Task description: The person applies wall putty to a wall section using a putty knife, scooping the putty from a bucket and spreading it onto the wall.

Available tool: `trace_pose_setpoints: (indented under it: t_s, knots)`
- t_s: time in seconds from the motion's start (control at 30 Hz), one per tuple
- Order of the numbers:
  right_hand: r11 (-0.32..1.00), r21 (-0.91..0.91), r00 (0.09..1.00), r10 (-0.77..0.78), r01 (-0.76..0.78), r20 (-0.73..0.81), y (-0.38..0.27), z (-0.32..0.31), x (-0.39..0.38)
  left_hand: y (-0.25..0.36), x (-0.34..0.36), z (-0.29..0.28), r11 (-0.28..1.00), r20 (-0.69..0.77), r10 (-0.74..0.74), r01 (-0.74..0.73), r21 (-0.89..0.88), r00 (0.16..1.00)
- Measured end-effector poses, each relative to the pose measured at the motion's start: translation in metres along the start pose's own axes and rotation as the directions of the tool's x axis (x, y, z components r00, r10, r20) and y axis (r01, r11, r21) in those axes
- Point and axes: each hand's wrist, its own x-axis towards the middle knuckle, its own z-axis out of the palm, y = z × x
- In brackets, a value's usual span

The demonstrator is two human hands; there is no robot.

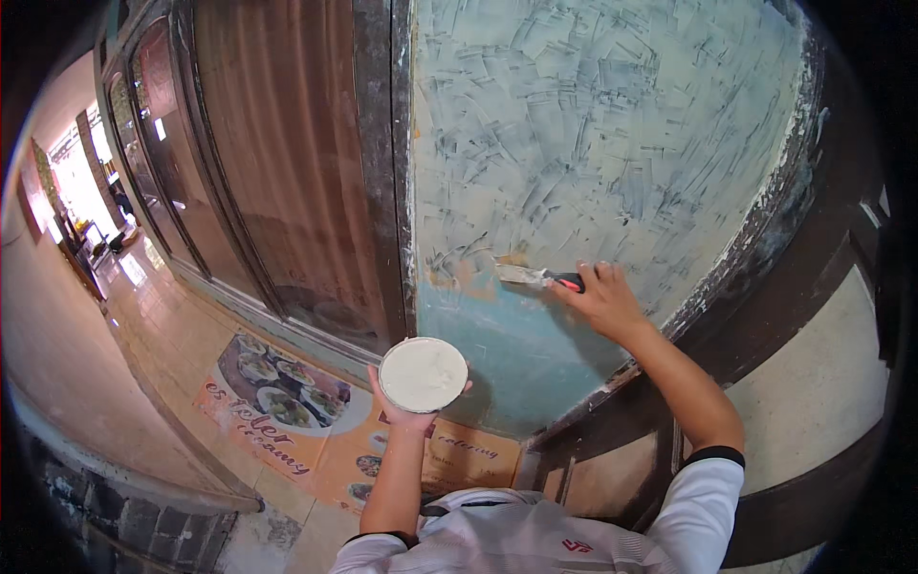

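My left hand (pixel 402 409) holds up a round tub (pixel 423 368) of off-white paste from below, in front of the lower wall. My right hand (pixel 598 292) grips a putty knife (pixel 535 275) with a black and red handle, its metal blade at the wall by an orange-brown patch. The wall panel (pixel 602 134) is covered with mottled, streaky pale coating in its upper part; lower down it is bare light turquoise, partly behind the tub and my right arm.
A dark-framed glass window (pixel 277 153) with a brown curtain stands left of the panel, a dark wooden door (pixel 808 335) at the right. A printed orange banner (pixel 258 430) lies on the tiled floor (pixel 153 306). A passage leads to a bright opening (pixel 76 182) at far left.
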Motion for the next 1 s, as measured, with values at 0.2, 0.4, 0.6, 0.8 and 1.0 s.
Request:
trace_pose_setpoints:
  t_s: [0.2,0.4,0.6,0.8,1.0]
  knots:
    - [0.999,-0.023,0.999,0.036,-0.037,-0.021,-0.013,0.038,0.008,-0.004,0.002,0.007,0.998,0.002,-0.053,0.053,-0.023,0.999]
    - [0.996,-0.043,0.997,0.083,-0.083,0.008,0.015,-0.006,-0.008,-0.001,-0.002,0.002,0.999,0.062,-0.054,0.054,0.005,0.997]
    - [1.0,0.021,0.998,-0.015,0.016,-0.062,-0.02,0.02,0.009,-0.006,0.001,0.002,0.997,0.026,-0.061,0.06,0.042,0.998]
    - [0.995,-0.062,0.997,0.08,-0.08,-0.003,0.005,0.018,0.02,-0.001,0.002,-0.003,0.998,0.003,-0.055,0.055,0.021,0.998]
    - [0.99,-0.029,0.979,0.144,-0.141,0.145,0.012,-0.015,-0.006,0.004,-0.004,-0.004,0.999,0.034,-0.044,0.045,-0.026,0.998]
